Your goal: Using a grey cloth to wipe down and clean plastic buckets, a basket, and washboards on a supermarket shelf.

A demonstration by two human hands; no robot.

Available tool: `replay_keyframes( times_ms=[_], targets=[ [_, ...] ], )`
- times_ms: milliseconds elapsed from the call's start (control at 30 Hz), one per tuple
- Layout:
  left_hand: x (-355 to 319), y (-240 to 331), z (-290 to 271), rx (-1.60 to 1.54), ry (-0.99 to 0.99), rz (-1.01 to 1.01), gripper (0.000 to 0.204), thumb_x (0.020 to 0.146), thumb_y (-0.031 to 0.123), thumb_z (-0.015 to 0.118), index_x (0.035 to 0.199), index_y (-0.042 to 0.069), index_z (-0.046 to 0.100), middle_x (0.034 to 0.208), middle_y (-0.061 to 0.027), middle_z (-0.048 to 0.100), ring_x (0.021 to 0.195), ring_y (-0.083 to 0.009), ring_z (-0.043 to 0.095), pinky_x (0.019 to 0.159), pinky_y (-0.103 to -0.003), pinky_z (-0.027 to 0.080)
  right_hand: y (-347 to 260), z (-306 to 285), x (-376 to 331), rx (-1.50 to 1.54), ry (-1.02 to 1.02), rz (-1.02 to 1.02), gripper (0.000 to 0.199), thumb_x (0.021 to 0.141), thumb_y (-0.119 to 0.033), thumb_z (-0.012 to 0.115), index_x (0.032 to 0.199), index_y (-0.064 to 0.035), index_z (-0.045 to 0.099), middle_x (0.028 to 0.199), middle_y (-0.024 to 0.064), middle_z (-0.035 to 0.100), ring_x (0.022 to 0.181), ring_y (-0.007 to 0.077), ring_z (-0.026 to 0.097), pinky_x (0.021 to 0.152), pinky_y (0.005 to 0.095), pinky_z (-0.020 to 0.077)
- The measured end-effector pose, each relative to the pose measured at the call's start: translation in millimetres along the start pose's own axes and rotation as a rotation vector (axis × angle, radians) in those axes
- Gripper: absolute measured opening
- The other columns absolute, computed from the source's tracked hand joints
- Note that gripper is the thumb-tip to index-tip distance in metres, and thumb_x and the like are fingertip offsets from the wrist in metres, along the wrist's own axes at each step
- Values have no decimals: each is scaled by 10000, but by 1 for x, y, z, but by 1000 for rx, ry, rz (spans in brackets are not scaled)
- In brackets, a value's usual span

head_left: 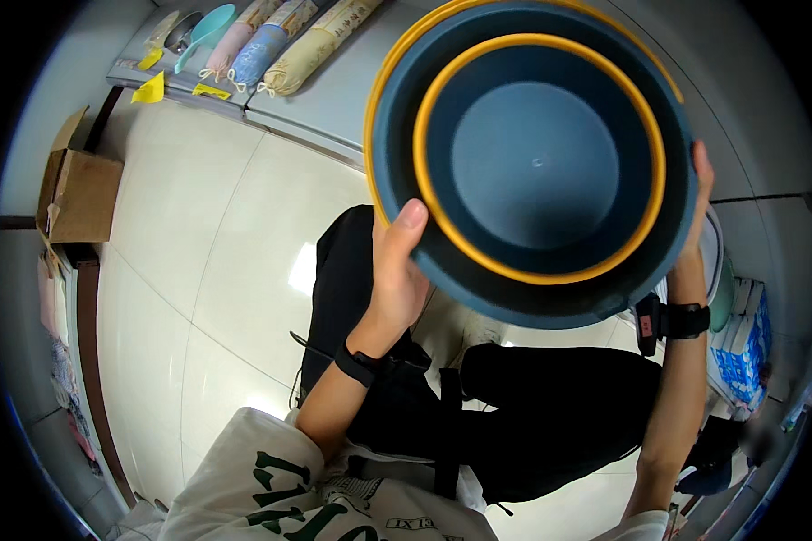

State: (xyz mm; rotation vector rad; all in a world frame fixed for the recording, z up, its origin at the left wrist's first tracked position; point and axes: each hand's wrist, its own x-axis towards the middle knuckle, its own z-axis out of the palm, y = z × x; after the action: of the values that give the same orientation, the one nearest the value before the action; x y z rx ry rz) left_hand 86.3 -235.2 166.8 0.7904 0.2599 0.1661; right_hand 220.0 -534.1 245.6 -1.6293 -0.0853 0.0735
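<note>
Grip: two-handed; left hand (401, 275) clamped on the lower-left edge, thumb uppermost; right hand (697, 212) against the right side, its thumb hidden. Item: nested basin stack (532, 162), dark blue, yellow-rimmed, raised above black trousers (550, 415). Handling: support both sides evenly; tilting could loosen the inner basin (555, 194), apparently unheld.

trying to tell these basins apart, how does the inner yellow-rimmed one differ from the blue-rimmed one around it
The inner basin is smaller; the outer basin is wider. The inner basin's rim is yellow, the outer basin's dark blue. Both are round, opening toward the camera.
</note>
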Motion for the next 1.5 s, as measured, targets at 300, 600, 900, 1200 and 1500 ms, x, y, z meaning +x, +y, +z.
replay_keyframes(
  times_ms=[300, 600, 900, 1200, 1500],
  targets=[
    [10, -6, -19, -178, 110, -249, 460, 941, 375, 547, 1247, 38, 612, 1240, -93, 662, 1139, -228, 619, 1008, -369, 476, -4, 57, -16, -156, 146, 395, 797, 971, -667, 573, 1401, 4, 569, 1265, 192, 618, 1298, 276, 551, 1068, 432, 480],
    [13, -11, -39, -14, 253, 43, 456, 941, 375, 540, 1250, 42, 574, 1217, -104, 643, 1145, -219, 604, 1009, -354, 471, 4, 29, 8, -51, 271, 180, 591, 1015, -426, 659, 1341, 59, 571, 1201, 125, 671, 1171, 222, 611, 1039, 329, 447],
    [11, 1, -38, -144, 324, 51, 302, 958, 307, 563, 1127, 59, 602, 1099, -34, 628, 1050, -169, 594, 978, -318, 464, 7, 92, -27, -860, -261, -282, 546, 1044, -231, 574, 1550, -71, 444, 1596, 257, 401, 1438, 420, 461, 1183, 477, 389],
    [20, -5, -52, -151, 435, 265, 412, 933, 363, 541, 1225, 75, 574, 1206, -47, 623, 1153, -188, 604, 1015, -338, 473, 5, 164, -88, -1300, -236, -482, 574, 938, -203, 677, 1453, 10, 540, 1548, 343, 405, 1365, 461, 524, 1025, 472, 546],
    [9, -41, -79, -70, 144, 120, 217, 953, 241, 556, 1055, 57, 608, 1053, -58, 661, 1004, -177, 638, 923, -314, 510, 26, 102, -35, -1220, -1, -532, 476, 1058, -183, 532, 1490, 11, 480, 1567, 307, 410, 1436, 443, 449, 1192, 492, 376]
  ],
)
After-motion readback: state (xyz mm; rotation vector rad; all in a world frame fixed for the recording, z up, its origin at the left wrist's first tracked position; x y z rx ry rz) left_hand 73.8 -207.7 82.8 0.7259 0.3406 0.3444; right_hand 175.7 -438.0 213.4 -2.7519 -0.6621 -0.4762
